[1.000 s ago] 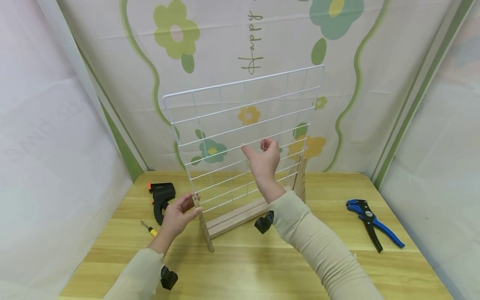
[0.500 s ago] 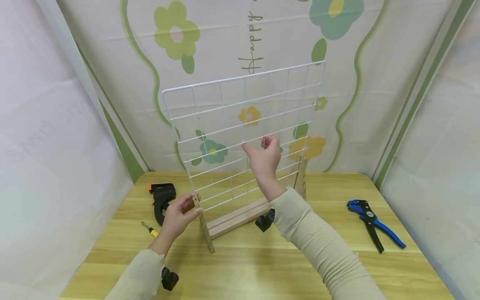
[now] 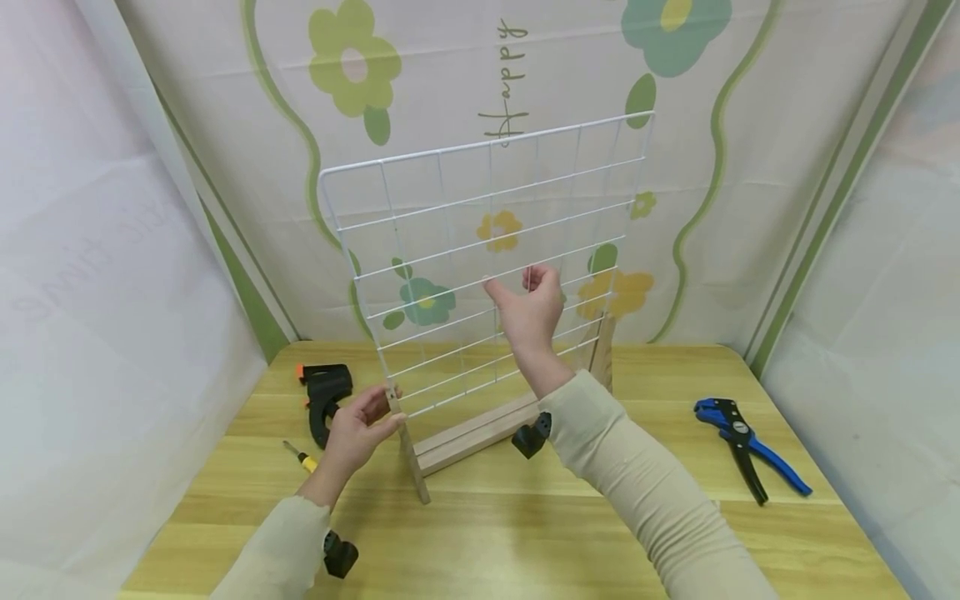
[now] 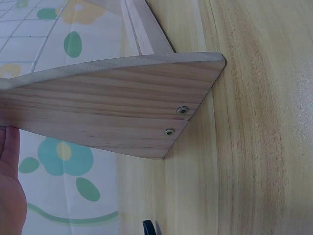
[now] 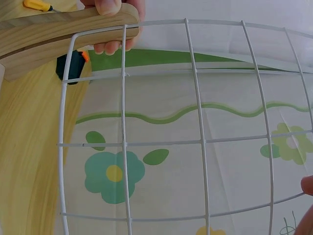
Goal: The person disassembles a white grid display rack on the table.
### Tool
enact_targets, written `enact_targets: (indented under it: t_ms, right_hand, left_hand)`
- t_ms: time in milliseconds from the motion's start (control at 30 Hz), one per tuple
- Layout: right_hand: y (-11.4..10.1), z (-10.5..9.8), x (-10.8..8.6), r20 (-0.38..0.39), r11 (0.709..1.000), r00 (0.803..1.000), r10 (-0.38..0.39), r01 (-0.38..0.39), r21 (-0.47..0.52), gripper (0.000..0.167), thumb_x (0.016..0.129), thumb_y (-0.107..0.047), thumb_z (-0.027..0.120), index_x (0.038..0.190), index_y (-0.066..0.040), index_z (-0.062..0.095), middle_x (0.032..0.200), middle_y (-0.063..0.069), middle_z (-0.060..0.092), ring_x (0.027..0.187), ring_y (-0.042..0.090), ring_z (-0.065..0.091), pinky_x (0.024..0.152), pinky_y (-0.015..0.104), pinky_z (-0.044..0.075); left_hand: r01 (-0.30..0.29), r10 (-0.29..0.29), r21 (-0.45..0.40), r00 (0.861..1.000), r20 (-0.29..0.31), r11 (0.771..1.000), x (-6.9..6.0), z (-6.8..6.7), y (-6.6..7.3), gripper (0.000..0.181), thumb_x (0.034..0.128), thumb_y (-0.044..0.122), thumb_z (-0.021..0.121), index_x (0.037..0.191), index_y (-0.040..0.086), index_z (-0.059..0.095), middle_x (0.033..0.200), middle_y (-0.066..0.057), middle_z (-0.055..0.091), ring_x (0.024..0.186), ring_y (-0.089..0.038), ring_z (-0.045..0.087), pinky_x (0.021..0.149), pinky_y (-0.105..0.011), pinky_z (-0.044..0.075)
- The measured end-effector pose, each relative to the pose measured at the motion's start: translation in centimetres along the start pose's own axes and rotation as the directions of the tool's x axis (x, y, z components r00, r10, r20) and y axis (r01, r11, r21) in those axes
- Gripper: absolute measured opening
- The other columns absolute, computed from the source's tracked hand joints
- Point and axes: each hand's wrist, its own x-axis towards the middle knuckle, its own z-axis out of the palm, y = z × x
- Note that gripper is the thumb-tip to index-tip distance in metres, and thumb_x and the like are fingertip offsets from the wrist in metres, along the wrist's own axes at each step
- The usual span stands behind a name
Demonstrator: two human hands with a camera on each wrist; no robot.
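A white wire grid panel (image 3: 438,152) stands tilted above a wooden stand, its lower edge over the grooved crossbar (image 3: 480,437). My right hand (image 3: 531,321) grips the wires near the grid's middle; only its fingertips show in the right wrist view. My left hand (image 3: 358,429) pinches the upper end of the stand's left side piece (image 4: 107,103), which has two metal screw heads low on its face. The right side piece (image 3: 602,354) rises at the far end, with the grid's edge beside its groove. The right wrist view shows the grid's lower left corner beside the left piece's groove.
A black clamp with orange tips (image 3: 327,396) and a yellow-handled screwdriver (image 3: 306,462) lie left of the stand. Blue and black wire strippers (image 3: 738,433) lie on the wooden table's right. A flowered cloth (image 3: 420,108) hangs behind, with pale cloth walls at both sides.
The grid has risen steadily by a small amount, and my right hand has moved up with it. My left hand and the stand have stayed in place.
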Motion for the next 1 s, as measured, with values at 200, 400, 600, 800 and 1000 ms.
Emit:
enact_targets:
  t_ms: [200, 400, 600, 800, 1000]
  right_hand:
    - [-0.09, -0.21, 0.15, 0.004, 1.0, 1.0, -0.008, 0.008, 0.006, 0.055, 0.07, -0.022, 0.081, 0.109, -0.002, 0.048, 0.103, 0.004, 0.049, 0.101, 0.02, 0.046, 0.089, 0.032, 0.04]
    - [-0.12, -0.3, 0.24, 0.009, 1.0, 1.0, -0.021, 0.021, 0.001, 0.056, 0.069, -0.026, 0.081, 0.108, -0.003, 0.048, 0.102, 0.003, 0.05, 0.1, 0.019, 0.046, 0.087, 0.031, 0.041]
    - [-0.33, -0.42, 0.3, 0.023, 0.998, 0.998, -0.052, 0.052, 0.02, 0.055, 0.07, -0.024, 0.08, 0.108, -0.003, 0.047, 0.102, 0.004, 0.049, 0.104, 0.025, 0.047, 0.087, 0.032, 0.041]
    - [-0.33, -0.5, 0.19, 0.037, 0.999, 0.999, -0.038, 0.037, 0.016, 0.057, 0.07, -0.026, 0.08, 0.109, -0.002, 0.047, 0.102, 0.002, 0.049, 0.099, 0.018, 0.046, 0.086, 0.031, 0.041]
    - [-0.32, -0.49, 0.29, 0.031, 0.998, 0.998, -0.056, 0.055, 0.024, 0.054, 0.07, -0.025, 0.08, 0.106, -0.003, 0.047, 0.1, 0.002, 0.049, 0.097, 0.017, 0.046, 0.085, 0.031, 0.041]
  left_hand:
    - [-0.019, 0.019, -0.003, 1.0, -0.005, 1.0, -0.02, 0.18, -0.02, 0.043, 0.0792, 0.009, 0.073, 0.119, -0.001, 0.058, 0.115, -0.018, 0.063, 0.099, 0.006, 0.057, 0.081, -0.012, 0.046]
    - [-0.027, 0.027, 0.007, 1.0, -0.013, 1.0, 0.04, 0.25, -0.01, 0.043, 0.0786, 0.006, 0.073, 0.118, -0.002, 0.058, 0.114, -0.02, 0.063, 0.098, 0.005, 0.057, 0.081, -0.011, 0.046]
    - [0.0, 0.0, 0.016, 1.0, -0.006, 1.0, 0.06, 0.21, 0.04, 0.044, 0.0787, 0.009, 0.073, 0.119, 0.001, 0.058, 0.115, -0.017, 0.063, 0.098, 0.006, 0.057, 0.081, -0.012, 0.046]
    - [0.028, -0.028, 0.021, 1.0, 0.003, 0.999, -0.04, 0.15, -0.17, 0.044, 0.0793, 0.012, 0.073, 0.12, 0.003, 0.058, 0.116, -0.014, 0.064, 0.099, 0.004, 0.058, 0.082, -0.013, 0.046]
    - [0.045, -0.045, 0.018, 0.999, 0.001, 0.999, -0.08, 0.22, -0.22, 0.043, 0.0794, 0.012, 0.073, 0.119, 0.002, 0.059, 0.116, -0.014, 0.064, 0.1, 0.001, 0.058, 0.085, -0.019, 0.048]
